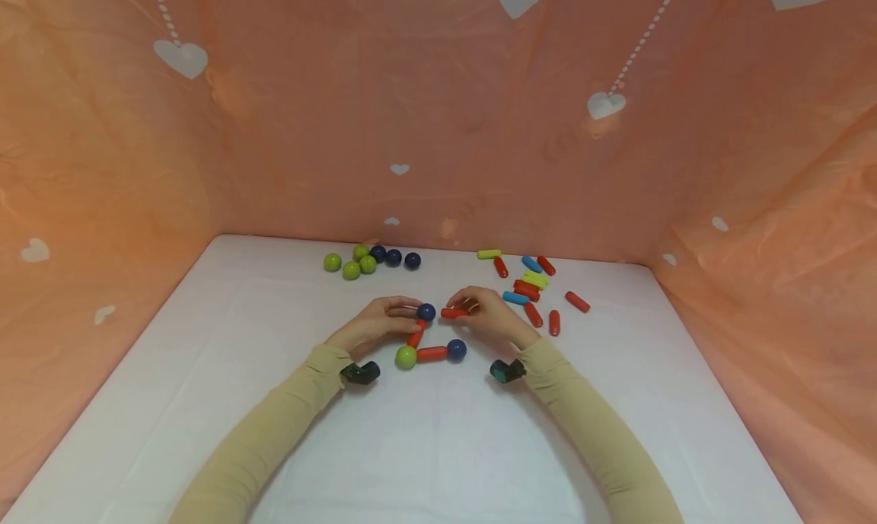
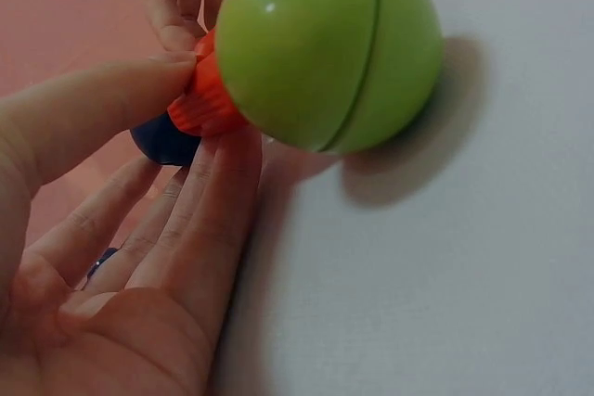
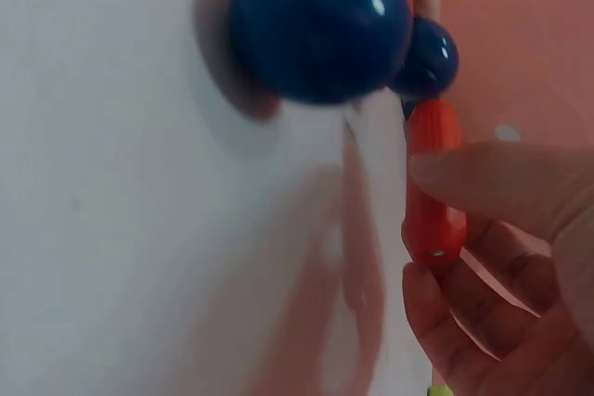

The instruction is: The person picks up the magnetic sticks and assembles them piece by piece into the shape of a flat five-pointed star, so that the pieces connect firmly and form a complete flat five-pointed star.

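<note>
My left hand (image 1: 378,324) pinches a red rod (image 1: 416,333) between thumb and fingers. That rod joins a dark blue ball (image 1: 426,312) at its far end to a green ball (image 1: 406,357) at its near end. From the green ball a second red rod runs right to another blue ball (image 1: 456,349). In the right wrist view, my right hand (image 3: 520,275) holds a loose red rod (image 3: 434,183) between thumb and fingers. Its free end points at the far blue ball (image 3: 429,60); in the head view a small gap separates them.
Several green balls (image 1: 352,269) and blue balls (image 1: 393,257) lie at the back left of the white table (image 1: 425,448). Loose red, blue (image 1: 515,298) and yellow-green rods (image 1: 489,254) are scattered at the back right. An orange curtain (image 1: 438,128) with hearts hangs around the table.
</note>
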The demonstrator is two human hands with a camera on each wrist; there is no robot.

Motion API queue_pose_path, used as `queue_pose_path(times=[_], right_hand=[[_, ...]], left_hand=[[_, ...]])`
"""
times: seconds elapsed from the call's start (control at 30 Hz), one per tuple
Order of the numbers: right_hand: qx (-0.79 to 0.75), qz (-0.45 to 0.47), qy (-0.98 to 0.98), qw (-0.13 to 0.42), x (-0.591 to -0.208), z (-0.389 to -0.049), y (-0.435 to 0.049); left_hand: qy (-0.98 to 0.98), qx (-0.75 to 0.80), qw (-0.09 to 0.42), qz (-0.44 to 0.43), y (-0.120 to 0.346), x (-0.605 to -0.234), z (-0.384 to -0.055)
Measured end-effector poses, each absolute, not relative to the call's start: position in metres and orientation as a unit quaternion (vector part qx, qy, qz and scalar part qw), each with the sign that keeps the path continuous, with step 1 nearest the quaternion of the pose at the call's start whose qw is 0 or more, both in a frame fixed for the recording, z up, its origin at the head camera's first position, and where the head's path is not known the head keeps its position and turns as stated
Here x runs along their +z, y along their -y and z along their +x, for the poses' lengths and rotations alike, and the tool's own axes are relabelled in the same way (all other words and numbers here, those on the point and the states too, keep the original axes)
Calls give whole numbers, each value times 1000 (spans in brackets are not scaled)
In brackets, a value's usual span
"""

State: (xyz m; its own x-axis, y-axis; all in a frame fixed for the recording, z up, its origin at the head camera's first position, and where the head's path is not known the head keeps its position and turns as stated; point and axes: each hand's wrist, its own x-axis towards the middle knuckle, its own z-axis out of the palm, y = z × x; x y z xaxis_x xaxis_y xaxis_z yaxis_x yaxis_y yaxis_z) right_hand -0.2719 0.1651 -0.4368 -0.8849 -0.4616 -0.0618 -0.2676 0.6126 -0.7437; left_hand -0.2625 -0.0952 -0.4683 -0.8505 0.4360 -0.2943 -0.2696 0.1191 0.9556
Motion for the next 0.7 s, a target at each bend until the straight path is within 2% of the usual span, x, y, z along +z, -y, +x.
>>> queue_pose_path(times=[0.53, 0.7], right_hand=[[-417, -208, -879, 97, -438, -270, -154], [-449, -198, -864, 112, -440, -268, -155]], left_hand=[[-720, 633, 276, 59, 91, -456, -272], [-730, 622, 278, 60, 89, -456, -277]])
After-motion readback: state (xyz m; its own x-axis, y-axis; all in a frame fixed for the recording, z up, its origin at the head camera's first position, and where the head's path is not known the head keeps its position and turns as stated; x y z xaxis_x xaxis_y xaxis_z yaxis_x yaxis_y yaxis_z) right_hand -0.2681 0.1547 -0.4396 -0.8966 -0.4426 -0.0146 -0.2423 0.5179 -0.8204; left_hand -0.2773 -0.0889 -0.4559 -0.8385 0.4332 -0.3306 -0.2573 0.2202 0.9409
